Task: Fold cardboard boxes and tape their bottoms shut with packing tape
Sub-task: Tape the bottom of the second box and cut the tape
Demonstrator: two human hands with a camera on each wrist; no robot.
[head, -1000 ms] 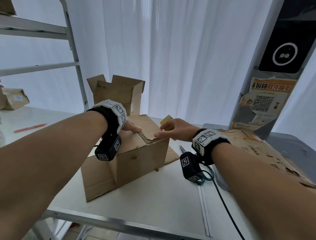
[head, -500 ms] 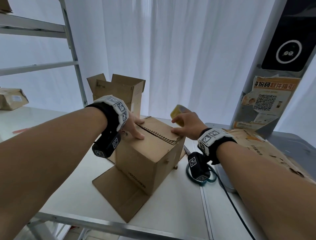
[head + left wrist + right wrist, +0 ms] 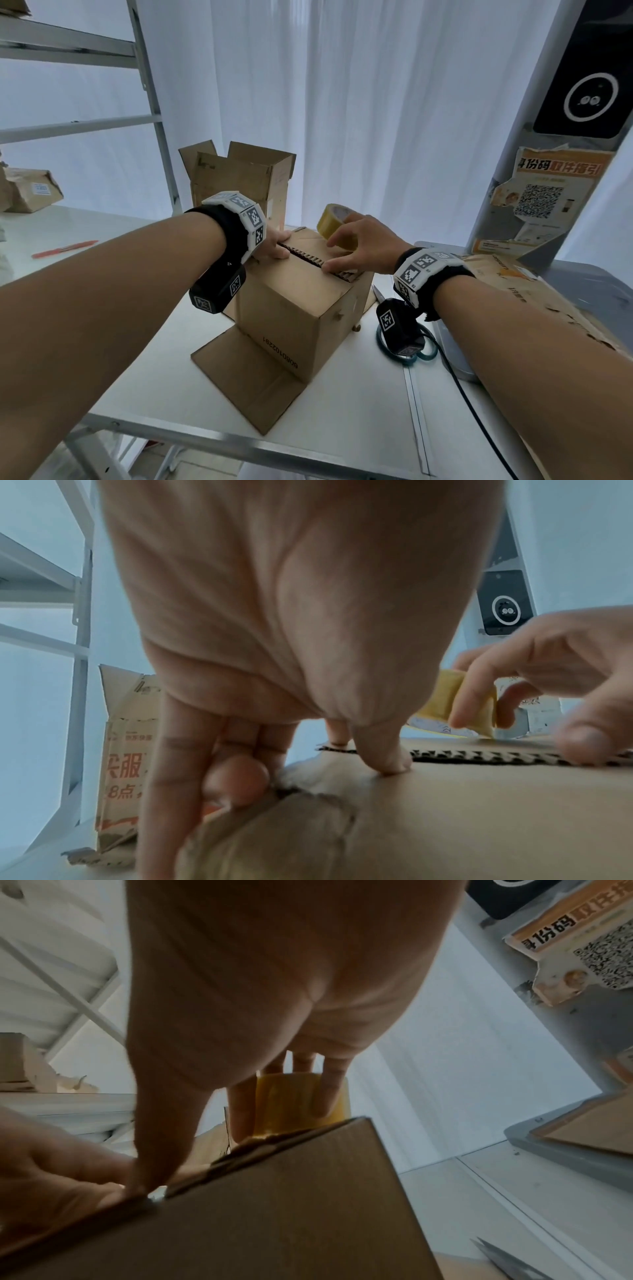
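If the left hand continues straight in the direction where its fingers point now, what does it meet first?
Probably the open brown cardboard box standing behind. The left hand points away from the person, over the far edge of the closed brown cardboard box it presses on. Depth between the boxes is unclear.

A white table [image 3: 342, 404] carries a cardboard box [image 3: 294, 308] at centre, scissors [image 3: 380, 294] at three o'clock, an open box [image 3: 239, 178] at twelve, a red pen [image 3: 65, 249] at nine.

Scissors [image 3: 404, 329]: on the white table [image 3: 342, 418], teal handles.
Red pen [image 3: 65, 249]: far left.
Curtain [image 3: 376, 102]: white, behind.
QR poster [image 3: 544, 202]: torn, on grey pillar [image 3: 507, 137].
Metal shelving [image 3: 150, 102]: left.
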